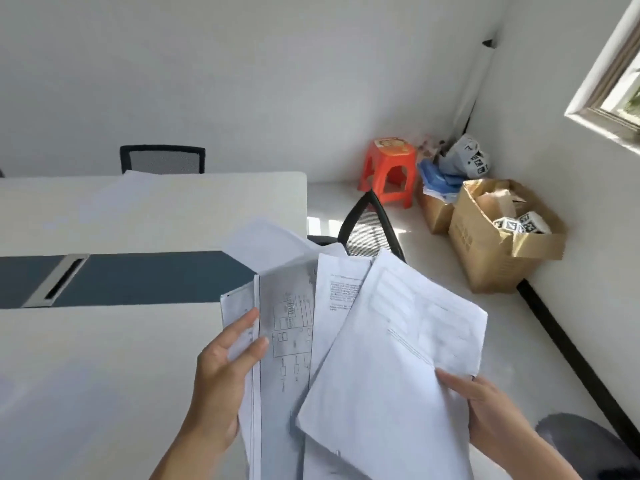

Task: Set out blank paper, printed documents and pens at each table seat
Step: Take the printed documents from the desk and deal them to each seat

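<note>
Both my hands hold a fanned sheaf of papers over the table's right corner. My left hand (221, 372) pinches the left part of the sheaf, a printed document with a circuit-like diagram (287, 327). My right hand (485, 410) grips a thicker stack of white sheets (391, 358) with faint print, lying tilted over the others. Between them shows a page with a text paragraph (341, 296). On the far side of the table lies a blank white sheet (138, 192). No pen is visible.
The white table (104, 358) has a dark blue centre strip with a cable slot (59, 280). One black mesh chair (162, 159) stands at the far side, another (370, 226) at the right end. An orange stool (389, 171) and cardboard boxes (491, 244) fill the corner.
</note>
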